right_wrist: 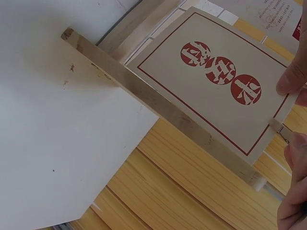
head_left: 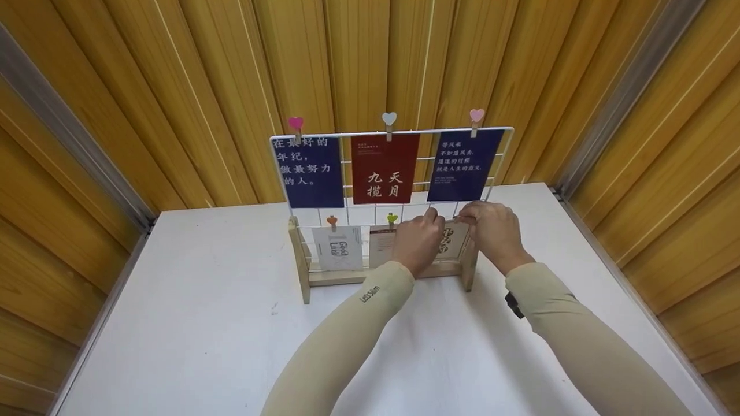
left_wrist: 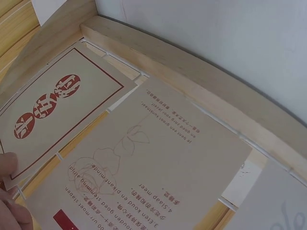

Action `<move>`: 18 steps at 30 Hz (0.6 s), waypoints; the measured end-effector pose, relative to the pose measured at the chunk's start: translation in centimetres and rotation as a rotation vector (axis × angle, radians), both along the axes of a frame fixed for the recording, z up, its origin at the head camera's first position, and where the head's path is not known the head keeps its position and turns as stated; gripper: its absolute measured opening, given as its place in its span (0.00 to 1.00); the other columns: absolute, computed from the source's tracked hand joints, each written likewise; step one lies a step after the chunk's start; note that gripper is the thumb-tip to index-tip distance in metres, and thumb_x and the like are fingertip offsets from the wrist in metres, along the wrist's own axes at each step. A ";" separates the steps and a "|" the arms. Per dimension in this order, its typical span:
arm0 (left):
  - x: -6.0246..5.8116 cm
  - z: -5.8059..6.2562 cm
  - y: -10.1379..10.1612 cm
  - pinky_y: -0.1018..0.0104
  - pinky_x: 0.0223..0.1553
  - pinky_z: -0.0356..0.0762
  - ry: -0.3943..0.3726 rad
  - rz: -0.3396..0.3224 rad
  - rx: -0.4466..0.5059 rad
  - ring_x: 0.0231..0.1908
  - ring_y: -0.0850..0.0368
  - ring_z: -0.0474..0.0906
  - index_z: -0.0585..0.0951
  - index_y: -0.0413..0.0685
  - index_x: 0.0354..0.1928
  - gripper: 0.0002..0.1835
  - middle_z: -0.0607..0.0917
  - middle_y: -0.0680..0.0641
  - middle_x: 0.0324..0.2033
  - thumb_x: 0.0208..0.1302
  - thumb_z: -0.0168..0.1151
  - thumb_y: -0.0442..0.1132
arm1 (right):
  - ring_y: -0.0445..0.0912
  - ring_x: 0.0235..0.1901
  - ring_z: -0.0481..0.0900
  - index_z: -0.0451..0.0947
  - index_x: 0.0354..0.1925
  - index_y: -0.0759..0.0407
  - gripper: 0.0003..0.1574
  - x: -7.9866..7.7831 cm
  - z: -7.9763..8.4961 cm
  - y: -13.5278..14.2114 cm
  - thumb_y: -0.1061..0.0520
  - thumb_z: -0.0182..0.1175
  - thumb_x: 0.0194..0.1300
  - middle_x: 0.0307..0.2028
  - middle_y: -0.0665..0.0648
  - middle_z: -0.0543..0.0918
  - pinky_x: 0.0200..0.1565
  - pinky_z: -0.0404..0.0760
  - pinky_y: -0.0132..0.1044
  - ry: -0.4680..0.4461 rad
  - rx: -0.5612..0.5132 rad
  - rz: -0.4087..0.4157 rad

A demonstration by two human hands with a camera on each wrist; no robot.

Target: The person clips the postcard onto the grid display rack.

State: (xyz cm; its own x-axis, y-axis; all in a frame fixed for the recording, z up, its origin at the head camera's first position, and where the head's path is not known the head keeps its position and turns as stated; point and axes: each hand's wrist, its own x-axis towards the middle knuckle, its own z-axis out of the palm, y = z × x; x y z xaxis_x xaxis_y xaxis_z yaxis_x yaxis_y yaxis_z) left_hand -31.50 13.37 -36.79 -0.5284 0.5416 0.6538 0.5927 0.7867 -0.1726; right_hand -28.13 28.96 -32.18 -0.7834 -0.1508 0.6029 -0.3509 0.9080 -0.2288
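A cream card (right_wrist: pixel 177 72) with a red border and three red circles stands against the lower right of a white wire grid. My left hand (head_left: pixel 419 240) pinches this card near its top edge, thumb on the printed face. At the same edge, farther right, my right hand (head_left: pixel 497 234) pinches a small wooden clip (right_wrist: pixel 279 129), whose tip overlaps the card's edge. Fingers hide the clip's outer end. Beside it hangs a card with a rose drawing (left_wrist: pixel 120 163), partly behind my left hand in the head view.
The grid sits in a wooden stand (head_left: pixel 341 278) on a white table (head_left: pixel 202 323). Blue cards (head_left: pixel 318 193) flank a red card (head_left: pixel 383 159) along the top, under heart clips (head_left: pixel 389 119). A grey-white card (head_left: pixel 324 248) hangs lower left. Wood-look panels (head_left: pixel 370 58) rise behind.
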 end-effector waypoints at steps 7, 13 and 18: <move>0.0 -0.1 0.0 0.70 0.19 0.78 -0.009 -0.013 -0.024 0.22 0.61 0.80 0.87 0.49 0.40 0.06 0.86 0.50 0.37 0.65 0.63 0.37 | 0.59 0.33 0.86 0.87 0.29 0.64 0.04 -0.2 0.1 0.1 0.69 0.71 0.53 0.32 0.59 0.88 0.35 0.82 0.55 -0.055 0.014 0.001; -0.3 0.2 0.1 0.68 0.22 0.80 -0.015 -0.007 -0.065 0.25 0.61 0.81 0.88 0.52 0.42 0.07 0.86 0.51 0.38 0.65 0.64 0.40 | 0.59 0.32 0.86 0.87 0.30 0.65 0.03 -0.6 0.3 0.2 0.67 0.72 0.54 0.31 0.61 0.88 0.34 0.82 0.55 -0.068 0.020 -0.002; -0.4 0.1 -0.1 0.68 0.22 0.80 0.003 -0.004 -0.050 0.25 0.61 0.82 0.89 0.52 0.41 0.07 0.86 0.50 0.39 0.65 0.64 0.40 | 0.60 0.32 0.86 0.87 0.30 0.66 0.02 -0.7 0.4 0.0 0.68 0.71 0.54 0.31 0.60 0.88 0.34 0.82 0.55 -0.063 0.024 0.003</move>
